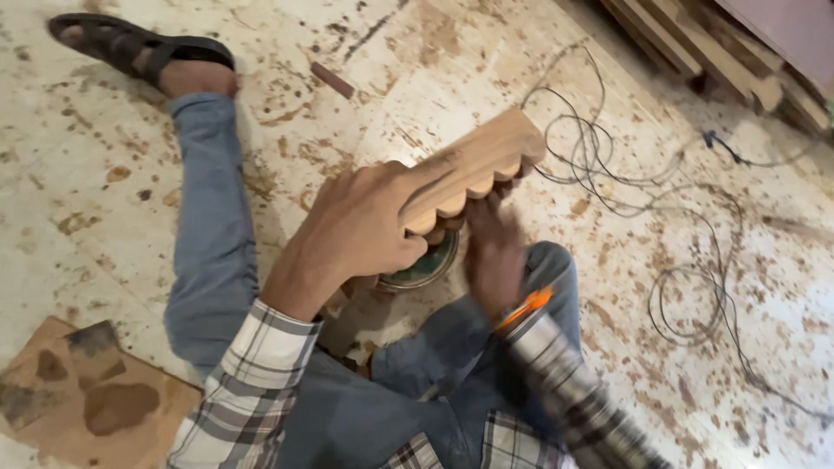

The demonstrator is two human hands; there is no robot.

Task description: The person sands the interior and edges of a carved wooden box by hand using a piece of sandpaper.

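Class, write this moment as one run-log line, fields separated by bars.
left hand: gripping scalloped wooden piece | right hand: blurred, under wood | small tin: below | floor: stained

Blurred hand, half-hidden tin

The right hand point(493, 256) is smeared by motion under the scalloped wooden piece point(473, 169), so whatever it holds can't be made out. The left hand point(360, 227) covers that piece's near end. A round tin point(432, 265) shows only as a sliver. Stacked boards point(721, 48) and cardboard point(82, 395) run off the edges.
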